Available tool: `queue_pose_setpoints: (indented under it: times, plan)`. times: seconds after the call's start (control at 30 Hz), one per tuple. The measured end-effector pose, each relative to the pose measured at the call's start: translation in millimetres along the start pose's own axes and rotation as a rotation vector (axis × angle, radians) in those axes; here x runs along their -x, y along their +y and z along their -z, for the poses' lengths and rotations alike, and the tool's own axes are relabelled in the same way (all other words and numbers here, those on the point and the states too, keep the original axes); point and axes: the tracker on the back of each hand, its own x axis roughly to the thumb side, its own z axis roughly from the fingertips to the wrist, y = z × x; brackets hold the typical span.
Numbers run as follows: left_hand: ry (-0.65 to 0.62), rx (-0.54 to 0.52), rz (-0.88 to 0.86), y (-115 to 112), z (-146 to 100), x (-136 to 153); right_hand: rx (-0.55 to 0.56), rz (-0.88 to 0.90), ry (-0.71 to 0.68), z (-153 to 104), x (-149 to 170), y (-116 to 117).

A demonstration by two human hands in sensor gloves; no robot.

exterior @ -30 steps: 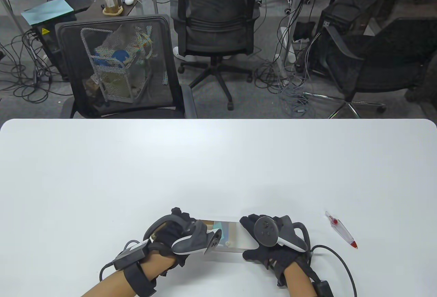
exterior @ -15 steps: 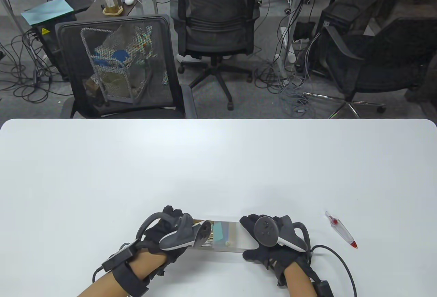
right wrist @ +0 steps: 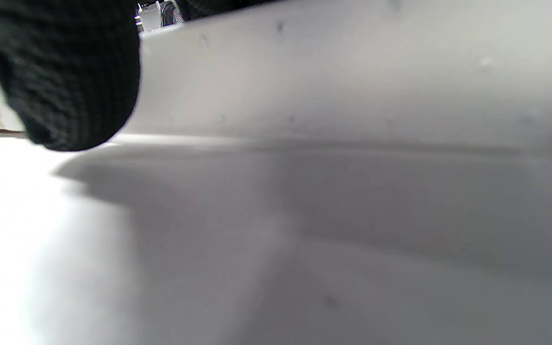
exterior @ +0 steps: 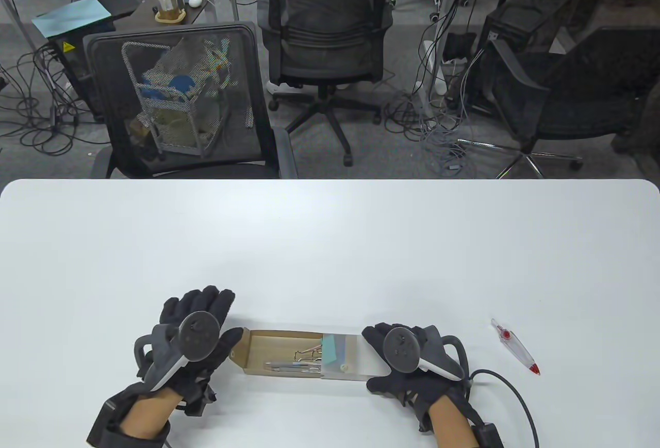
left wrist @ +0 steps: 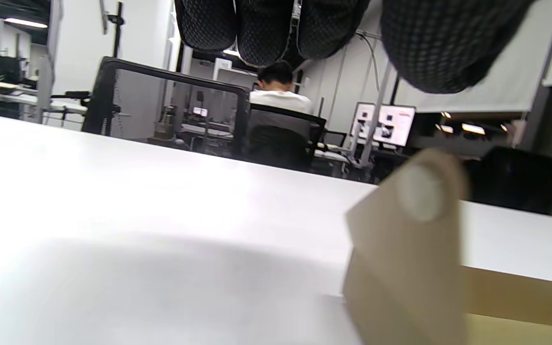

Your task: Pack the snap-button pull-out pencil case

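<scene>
Pencil case [exterior: 304, 354] on desk [exterior: 330, 242] near edge, drawer pulled out. Right hand [exterior: 412, 360] grips sleeve; left hand [exterior: 193, 337] fingers spread, touching nothing. Next, I'd guess: load red pen [exterior: 515, 347], slide shut.

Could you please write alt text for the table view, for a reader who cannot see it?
On a white table, a pencil case lies with its brown cardboard drawer pulled out leftward, showing a pen and binder clips. The gloved right hand rests on the translucent sleeve; the left hand lies open beside the drawer's end. A red-tipped pen lies to the right.
</scene>
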Motion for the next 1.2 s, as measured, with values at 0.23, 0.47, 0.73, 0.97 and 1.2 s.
queue_pose_setpoints:
  times: [0.23,0.47,0.73,0.97,1.2]
  plan:
    - [0.011,-0.082,0.01,-7,-13,22,0.0,-0.006,-0.002,0,0,0]
    - [0.014,-0.088,0.003,-6,-16,26,0.011,0.023,-0.01,-2,3,-5]
    - [0.02,-0.082,0.012,-7,-16,28,0.304,0.124,0.181,-31,60,-48]
    - [0.017,-0.074,0.026,-8,-16,26,0.27,-0.084,0.64,-44,120,-49]
    - [0.009,-0.06,0.041,-10,-16,24,0.147,-0.029,0.948,-53,158,-29]
